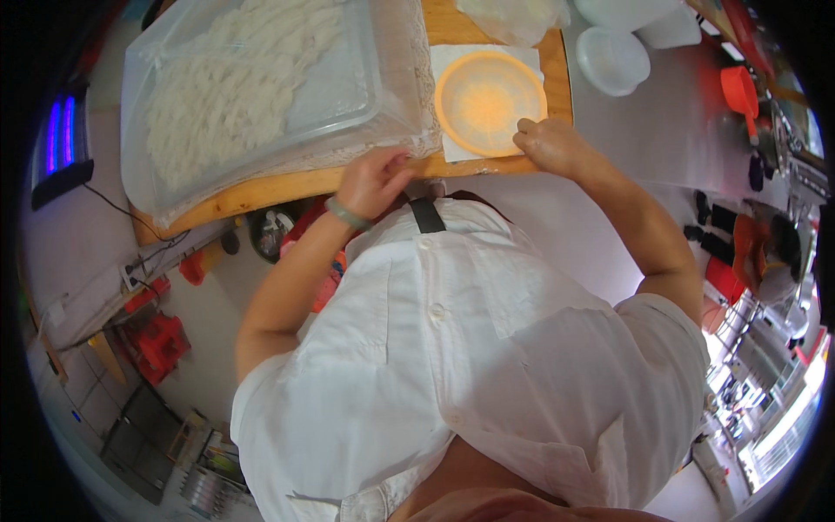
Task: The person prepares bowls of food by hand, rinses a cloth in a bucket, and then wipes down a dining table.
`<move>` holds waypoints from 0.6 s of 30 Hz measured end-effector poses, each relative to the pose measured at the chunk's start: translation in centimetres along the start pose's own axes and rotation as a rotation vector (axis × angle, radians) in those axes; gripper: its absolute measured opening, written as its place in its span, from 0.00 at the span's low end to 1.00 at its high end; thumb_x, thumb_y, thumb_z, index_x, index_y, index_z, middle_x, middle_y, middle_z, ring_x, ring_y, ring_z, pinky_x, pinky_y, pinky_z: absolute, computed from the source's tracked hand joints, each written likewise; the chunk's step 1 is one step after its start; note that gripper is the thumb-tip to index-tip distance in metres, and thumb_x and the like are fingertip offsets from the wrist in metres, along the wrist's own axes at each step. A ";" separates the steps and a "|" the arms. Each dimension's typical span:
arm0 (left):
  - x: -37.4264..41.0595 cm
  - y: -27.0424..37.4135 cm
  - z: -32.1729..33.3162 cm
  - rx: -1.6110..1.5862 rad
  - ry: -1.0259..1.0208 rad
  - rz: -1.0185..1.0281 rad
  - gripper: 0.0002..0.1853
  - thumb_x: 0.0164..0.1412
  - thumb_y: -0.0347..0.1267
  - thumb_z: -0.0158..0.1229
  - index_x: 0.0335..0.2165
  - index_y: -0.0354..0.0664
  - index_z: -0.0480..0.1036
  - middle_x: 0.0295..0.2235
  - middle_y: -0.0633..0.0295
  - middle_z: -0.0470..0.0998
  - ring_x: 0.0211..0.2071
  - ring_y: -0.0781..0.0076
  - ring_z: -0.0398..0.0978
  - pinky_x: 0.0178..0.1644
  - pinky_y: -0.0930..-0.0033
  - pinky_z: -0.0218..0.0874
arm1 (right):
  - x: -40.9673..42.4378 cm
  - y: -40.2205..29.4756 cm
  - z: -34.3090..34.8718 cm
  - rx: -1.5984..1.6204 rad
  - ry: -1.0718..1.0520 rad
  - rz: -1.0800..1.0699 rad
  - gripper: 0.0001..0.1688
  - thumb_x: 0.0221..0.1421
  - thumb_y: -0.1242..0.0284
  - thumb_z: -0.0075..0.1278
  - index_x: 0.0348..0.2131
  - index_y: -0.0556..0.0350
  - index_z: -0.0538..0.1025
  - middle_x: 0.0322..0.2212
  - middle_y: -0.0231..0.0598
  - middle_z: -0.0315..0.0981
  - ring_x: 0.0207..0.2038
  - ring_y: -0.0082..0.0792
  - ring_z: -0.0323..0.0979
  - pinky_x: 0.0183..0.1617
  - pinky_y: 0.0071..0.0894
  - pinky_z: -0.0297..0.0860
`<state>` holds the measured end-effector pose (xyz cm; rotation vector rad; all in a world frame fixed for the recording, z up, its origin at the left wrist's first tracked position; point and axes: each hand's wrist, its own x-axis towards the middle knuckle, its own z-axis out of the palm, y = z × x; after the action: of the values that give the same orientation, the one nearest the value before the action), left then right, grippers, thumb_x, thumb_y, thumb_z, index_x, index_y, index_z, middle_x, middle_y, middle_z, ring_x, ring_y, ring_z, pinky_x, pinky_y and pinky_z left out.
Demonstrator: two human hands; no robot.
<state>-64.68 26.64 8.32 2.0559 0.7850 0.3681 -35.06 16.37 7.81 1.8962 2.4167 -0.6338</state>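
An orange plastic colander (490, 104) sits on a white sheet (456, 151) at the front right of the wooden table. My right hand (551, 145) is at its lower right rim, fingers curled against or around the edge; whether they grip it is unclear. My left hand (377, 179), with a pale green bangle at the wrist, hangs over the table's front edge, fingers loosely bent and nothing seen between them. Beyond it, a large translucent plastic bin (391, 72) holds many pale, floury strips (222, 98) spread over its floor.
A clear plastic bag (515, 19) lies behind the colander. White plastic bowls (613, 60) stand on the metal surface (652, 124) at right, with a red dipper (739, 91) farther over. A wooden edge (274, 196) runs along the table's front. Another person (757, 245) is at far right.
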 end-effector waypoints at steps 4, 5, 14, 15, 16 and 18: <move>4.4 0.4 3.8 -0.745 -0.247 -0.732 0.15 0.49 0.28 0.51 0.38 0.40 0.64 0.25 0.61 0.71 0.24 0.74 0.69 0.24 0.75 0.63 | -0.3 -1.4 0.6 -0.009 -0.033 0.034 0.04 0.36 0.78 0.45 0.16 0.58 0.65 0.18 0.41 0.61 0.17 0.40 0.64 0.19 0.37 0.62; 5.0 0.6 4.4 -0.823 -0.261 -0.753 0.15 0.50 0.28 0.50 0.39 0.40 0.63 0.26 0.61 0.70 0.24 0.75 0.69 0.24 0.75 0.63 | -0.3 -1.8 0.3 0.009 -0.079 0.070 0.04 0.39 0.76 0.42 0.18 0.59 0.66 0.19 0.44 0.63 0.19 0.43 0.65 0.22 0.39 0.63; 7.1 -0.2 4.8 -1.095 -0.299 -0.791 0.08 0.52 0.29 0.48 0.33 0.43 0.63 0.26 0.64 0.70 0.26 0.78 0.69 0.26 0.75 0.65 | -0.3 -4.0 -0.5 -0.178 0.088 -0.040 0.03 0.37 0.77 0.45 0.18 0.56 0.65 0.18 0.38 0.61 0.16 0.35 0.66 0.18 0.33 0.63; 7.2 -0.1 4.6 -1.081 -0.285 -0.776 0.08 0.53 0.30 0.48 0.34 0.43 0.63 0.26 0.64 0.71 0.26 0.77 0.70 0.25 0.74 0.65 | 0.0 -4.3 -0.4 -0.205 0.107 -0.026 0.03 0.37 0.77 0.45 0.18 0.55 0.65 0.18 0.37 0.61 0.16 0.35 0.66 0.18 0.33 0.63; 7.2 0.0 4.6 -1.067 -0.269 -0.762 0.07 0.53 0.31 0.47 0.34 0.44 0.62 0.26 0.64 0.71 0.25 0.75 0.70 0.25 0.73 0.65 | 0.2 -4.5 -0.5 -0.231 0.125 -0.014 0.03 0.38 0.77 0.45 0.18 0.54 0.65 0.18 0.37 0.61 0.16 0.34 0.66 0.18 0.32 0.63; 7.2 -0.3 4.7 -1.132 -0.268 -0.767 0.06 0.53 0.30 0.47 0.32 0.44 0.64 0.26 0.65 0.71 0.25 0.79 0.70 0.25 0.75 0.66 | 0.1 -5.3 -1.3 -0.215 0.146 0.020 0.03 0.39 0.73 0.45 0.20 0.52 0.67 0.19 0.37 0.63 0.19 0.35 0.67 0.20 0.33 0.63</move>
<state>-56.83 28.48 5.18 0.6557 0.8464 0.0439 -39.70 15.86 10.59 1.9366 2.4295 -0.2303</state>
